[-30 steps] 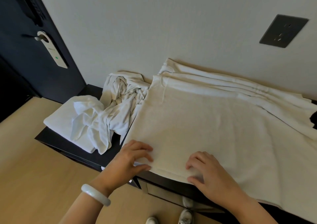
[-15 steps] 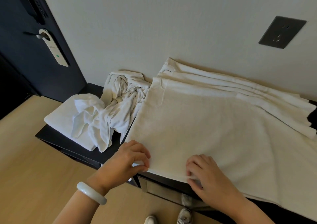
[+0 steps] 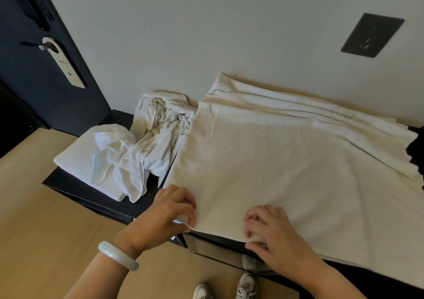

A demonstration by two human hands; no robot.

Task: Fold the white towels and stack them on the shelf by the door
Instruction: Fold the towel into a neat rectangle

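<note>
the left hand is curled at the near left corner of the big white towel, its fingers bent over the top of the cloth and its thumb tucked below, so it pinches that corner. a pale bracelet sits on its wrist. the right hand is a little further along the same near edge, fingers curled on top and thumb under the hem, pinching a small bunch of the cloth. the two hands are near each other but apart.

the big white towel lies spread flat over the dark shelf, its near edge hanging just over the front. along the far side, against the wall, its layers lie in long stepped folds.

to the left of it, touching its left edge, is a crumpled towel, twisted and heaped. part of that heap rests on a folded towel that lies flat at the left end of the shelf.

beyond the shelf's left end is a dark door with a white hanger on its handle. a dark socket plate is on the wall at the upper right. below the shelf front, pale shoes stand on the wooden floor.
</note>
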